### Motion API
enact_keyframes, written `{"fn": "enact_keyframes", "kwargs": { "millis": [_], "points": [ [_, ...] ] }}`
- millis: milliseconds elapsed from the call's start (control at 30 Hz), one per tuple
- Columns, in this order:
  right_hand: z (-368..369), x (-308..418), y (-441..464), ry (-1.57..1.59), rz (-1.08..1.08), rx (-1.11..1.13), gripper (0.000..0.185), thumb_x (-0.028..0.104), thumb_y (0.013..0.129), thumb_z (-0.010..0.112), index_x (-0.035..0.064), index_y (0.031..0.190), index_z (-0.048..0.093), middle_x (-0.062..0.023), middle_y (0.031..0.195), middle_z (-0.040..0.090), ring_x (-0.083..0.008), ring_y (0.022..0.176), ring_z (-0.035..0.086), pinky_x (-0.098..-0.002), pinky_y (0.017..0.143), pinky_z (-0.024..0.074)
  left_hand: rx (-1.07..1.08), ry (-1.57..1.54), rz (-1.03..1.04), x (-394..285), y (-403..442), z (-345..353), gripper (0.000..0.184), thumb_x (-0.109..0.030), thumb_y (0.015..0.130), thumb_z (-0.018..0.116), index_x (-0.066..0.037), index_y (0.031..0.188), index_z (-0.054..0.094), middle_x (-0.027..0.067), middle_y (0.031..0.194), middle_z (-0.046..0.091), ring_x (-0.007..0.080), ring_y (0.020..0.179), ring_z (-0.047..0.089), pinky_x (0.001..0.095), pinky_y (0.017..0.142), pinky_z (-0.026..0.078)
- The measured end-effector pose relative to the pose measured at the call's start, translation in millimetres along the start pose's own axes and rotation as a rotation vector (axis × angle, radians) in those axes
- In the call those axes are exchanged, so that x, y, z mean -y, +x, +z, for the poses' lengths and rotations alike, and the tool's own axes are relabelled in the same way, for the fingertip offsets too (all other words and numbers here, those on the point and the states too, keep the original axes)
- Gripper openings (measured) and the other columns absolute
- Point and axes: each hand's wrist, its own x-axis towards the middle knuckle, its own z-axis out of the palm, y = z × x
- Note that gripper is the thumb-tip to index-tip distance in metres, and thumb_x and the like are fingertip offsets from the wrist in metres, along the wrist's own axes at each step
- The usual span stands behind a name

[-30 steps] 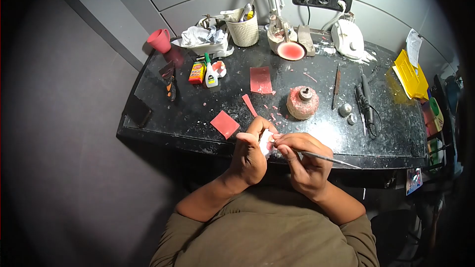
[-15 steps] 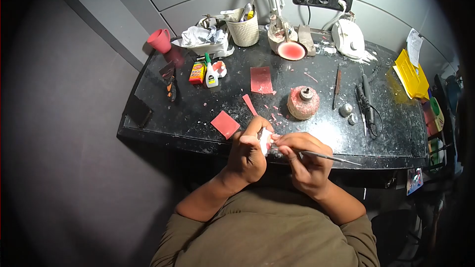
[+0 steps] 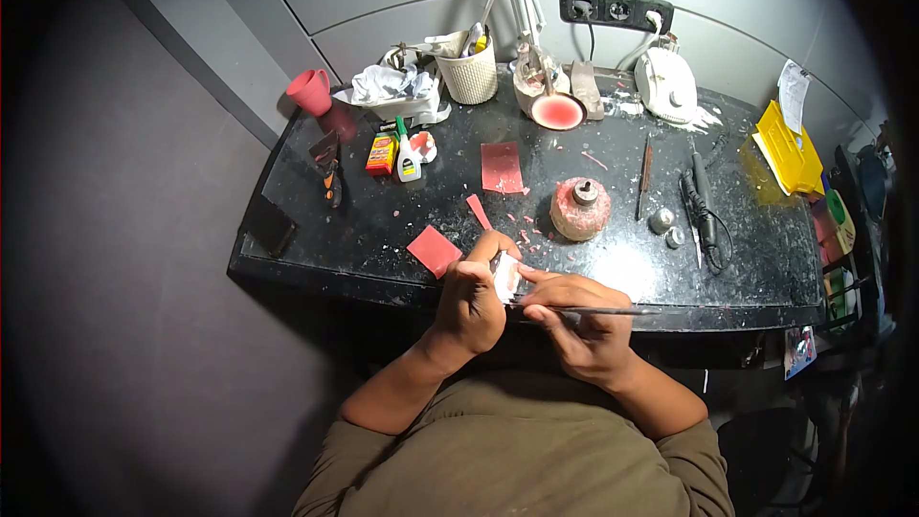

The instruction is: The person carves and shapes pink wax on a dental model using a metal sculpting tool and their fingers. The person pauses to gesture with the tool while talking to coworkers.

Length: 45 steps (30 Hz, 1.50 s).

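Note:
My left hand [image 3: 469, 304] is closed around a small white plaster dental model [image 3: 505, 276] with pink wax on it, just over the table's front edge. In my right hand [image 3: 589, 330] is a thin dark wax carving tool [image 3: 613, 310], gripped like a pen. Its handle points right; its working tip is hidden near the model. The fingers of my right hand touch or nearly touch the model. Close to my left hand lie a pink wax sheet [image 3: 434, 251] and a narrow wax strip [image 3: 479, 212], with pink scraps around them.
A wax-covered burner [image 3: 580, 210] stands ahead, with a second wax sheet [image 3: 502, 168] to its left. Two small metal pieces [image 3: 661, 220] and a corded handpiece [image 3: 706, 201] lie right. Further back are a glue bottle [image 3: 409, 161], a white basket [image 3: 468, 77] and a pan of pink wax [image 3: 558, 112].
The model has turned in my left hand. My right hand has shifted slightly left, and the carving tool now lies more level. The view has moved a little.

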Motion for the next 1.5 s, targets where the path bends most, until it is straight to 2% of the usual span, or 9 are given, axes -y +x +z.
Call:
{"fn": "enact_keyframes", "kwargs": {
  "millis": [167, 200, 367, 433, 533, 700, 867, 1100, 1500],
  "points": [
    [-43, 4, 5, 0.31, 0.14, -0.318, 0.007, 0.001, 0.102, 0.055, -0.0046, 0.1, 0.057, -0.0203, 0.09, 0.07, -0.0274, 0.085, 0.073, -0.0396, 0.08, 0.0621, 0.018, -0.334, -0.11, 0, 5, -5, 0.1, -0.086, 0.087, 0.002, -0.004, 0.105, 0.056, 0.0046, 0.082, 0.06, 0.0059, 0.061, 0.044, 0.0218, 0.055, 0.036],
    [-57, 3, 6, 0.268, 0.184, -0.366, 0.013, 0.006, 0.105, 0.052, -0.0043, 0.099, 0.054, -0.0194, 0.085, 0.069, -0.0258, 0.076, 0.073, -0.0361, 0.071, 0.0636, 0.041, -0.411, -0.083, 1, 4, -8, 0.094, -0.078, 0.094, -0.001, -0.003, 0.106, 0.055, 0.0047, 0.082, 0.059, 0.011, 0.074, 0.053, 0.0261, 0.071, 0.044],
    [-119, 7, 17, -0.248, 0.738, -0.2, 0.028, 0.019, 0.101, 0.066, 0.0001, 0.083, 0.057, -0.004, 0.059, 0.058, -0.011, 0.04, 0.055, -0.0264, 0.041, 0.0479, 0.113, -0.501, -0.044, -39, -3, -15, 0.094, -0.079, 0.093, 0.003, -0.001, 0.113, 0.052, 0.0064, 0.088, 0.054, 0.0123, 0.082, 0.048, 0.0253, 0.077, 0.04],
    [-134, -6, 11, -0.628, 0.764, 0.003, 0.04, 0.021, 0.092, 0.075, -0.004, 0.066, 0.058, -0.0133, 0.052, 0.053, -0.017, 0.046, 0.052, -0.037, 0.048, 0.0416, 0.263, -0.425, 0.236, -71, -15, -12, 0.095, -0.084, 0.089, 0.008, -0.001, 0.113, 0.049, 0.0063, 0.088, 0.05, 0.0098, 0.07, 0.045, 0.0234, 0.064, 0.04],
    [-124, -1, 16, -0.787, 0.791, 0.178, 0.039, 0.025, 0.088, 0.077, -0.0094, 0.073, 0.066, -0.0273, 0.062, 0.055, -0.0349, 0.051, 0.052, -0.0436, 0.056, 0.0449, 0.423, -0.548, 0.486, -93, -27, -6, 0.084, -0.079, 0.093, 0.025, -0.001, 0.116, 0.046, 0.0101, 0.097, 0.045, 0.0132, 0.074, 0.047, 0.0272, 0.064, 0.042],
    [-131, 10, 21, -0.823, 0.861, 0.112, 0.034, 0.024, 0.087, 0.079, -0.0068, 0.076, 0.07, -0.0221, 0.063, 0.062, -0.0296, 0.053, 0.06, -0.0403, 0.058, 0.048, 0.394, -0.787, 0.165, -66, -17, -7, 0.054, -0.043, 0.1, 0.057, -0.002, 0.128, 0.037, 0.0122, 0.112, 0.038, 0.0188, 0.076, 0.055, 0.032, 0.064, 0.044],
    [-176, 26, 14, -0.901, 0.738, -0.195, 0.018, 0.012, 0.084, 0.079, -0.0034, 0.083, 0.07, -0.0173, 0.071, 0.07, -0.0245, 0.063, 0.069, -0.0347, 0.061, 0.0518, 0.156, -0.643, 0.308, -34, -5, -12, 0.055, -0.025, 0.093, 0.075, -0.004, 0.123, 0.035, 0.0182, 0.118, 0.044, 0.035, 0.097, 0.07, 0.0416, 0.084, 0.057],
    [-176, 17, 4, -0.986, 0.722, -0.017, 0.014, 0.01, 0.081, 0.079, -0.0026, 0.082, 0.074, -0.0246, 0.079, 0.07, -0.0391, 0.076, 0.071, -0.0427, 0.069, 0.054, 0.026, -0.43, 0.331, -26, 6, -8, 0.038, 0.006, 0.092, 0.069, 0.001, 0.124, 0.049, 0.0215, 0.129, 0.059, 0.028, 0.122, 0.062, 0.0407, 0.103, 0.052],
    [-164, -18, 0, -1.254, 0.791, -0.089, 0.009, 0.006, 0.075, 0.072, 0.0024, 0.083, 0.075, -0.0236, 0.085, 0.071, -0.0429, 0.085, 0.07, -0.0493, 0.078, 0.0555, -0.017, -0.276, 0.522, -33, 4, -10, 0.038, 0.004, 0.084, 0.078, 0.0, 0.118, 0.06, 0.021, 0.126, 0.066, 0.0306, 0.12, 0.065, 0.0397, 0.102, 0.053]
  ]
}}
